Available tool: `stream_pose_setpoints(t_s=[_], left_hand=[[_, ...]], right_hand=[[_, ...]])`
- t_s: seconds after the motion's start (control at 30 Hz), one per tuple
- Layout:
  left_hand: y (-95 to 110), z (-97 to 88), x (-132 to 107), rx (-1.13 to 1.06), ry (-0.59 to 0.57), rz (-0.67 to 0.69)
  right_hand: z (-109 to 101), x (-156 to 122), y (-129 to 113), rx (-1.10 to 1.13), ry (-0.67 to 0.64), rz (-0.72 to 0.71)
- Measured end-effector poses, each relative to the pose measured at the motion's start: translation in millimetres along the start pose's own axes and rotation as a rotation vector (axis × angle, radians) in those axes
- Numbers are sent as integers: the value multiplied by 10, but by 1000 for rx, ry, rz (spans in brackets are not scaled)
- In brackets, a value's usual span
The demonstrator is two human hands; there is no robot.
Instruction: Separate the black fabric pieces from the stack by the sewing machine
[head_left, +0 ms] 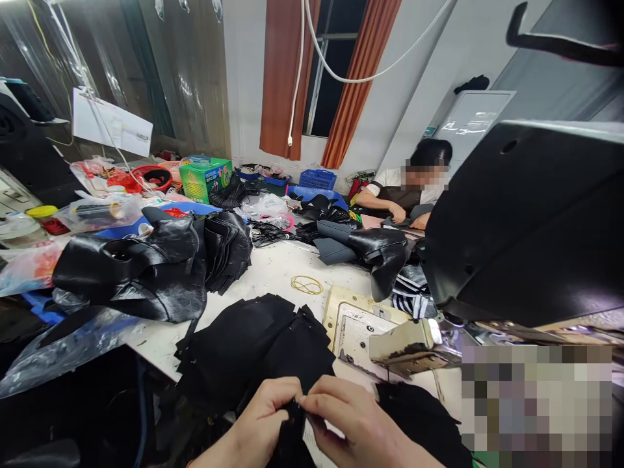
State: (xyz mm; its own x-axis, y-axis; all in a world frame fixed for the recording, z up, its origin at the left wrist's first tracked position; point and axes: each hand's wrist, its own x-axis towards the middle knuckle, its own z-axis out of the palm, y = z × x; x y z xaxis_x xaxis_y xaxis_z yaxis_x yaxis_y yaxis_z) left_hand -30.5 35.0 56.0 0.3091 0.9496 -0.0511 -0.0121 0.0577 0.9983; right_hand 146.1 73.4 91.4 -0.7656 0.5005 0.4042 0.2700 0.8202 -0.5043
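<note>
My left hand (pixel 260 419) and my right hand (pixel 353 416) meet at the bottom middle, fingertips pinched together. Between them is the edge of a black fabric piece (pixel 287 439), which hangs below the left fingers. Directly beyond my hands lies a fanned stack of black fabric pieces (pixel 244 338) with jagged edges. To the right of my right hand are more black pieces (pixel 414 416). The worn cream sewing machine bed (pixel 358 331) stands just past them, partly covered by the machine's arm.
Shiny black leather-like pieces (pixel 160 273) are heaped at the left. A yellow cord loop (pixel 307 285) lies on the white table (pixel 273 263). A large black panel (pixel 526 227) blocks the right side. Across the table sits a person (pixel 390 201) handling dark pieces, near a blue basket (pixel 316 179).
</note>
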Motion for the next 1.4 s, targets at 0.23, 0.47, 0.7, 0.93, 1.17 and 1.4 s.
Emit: stream_pose_setpoints(t_s=[0.23,0.47,0.7,0.93,1.17,1.4], left_hand=[[-85,38,65,-73,33,46],[-61,20,47,-55,160,37],[35,-38,-233,263,100,197],[0,-164,-320,477,-6,31],[-384,-131,-167,501,-69,21],[-532,-77,-89,476,-54,2]], right_hand=[[195,50,-33,34,205,120],[409,114,-55,126,335,396],[379,227,390,356,420,900],[354,80,917,52,317,768],[420,6,962,-64,190,576],[594,-23,1100,-84,160,633]])
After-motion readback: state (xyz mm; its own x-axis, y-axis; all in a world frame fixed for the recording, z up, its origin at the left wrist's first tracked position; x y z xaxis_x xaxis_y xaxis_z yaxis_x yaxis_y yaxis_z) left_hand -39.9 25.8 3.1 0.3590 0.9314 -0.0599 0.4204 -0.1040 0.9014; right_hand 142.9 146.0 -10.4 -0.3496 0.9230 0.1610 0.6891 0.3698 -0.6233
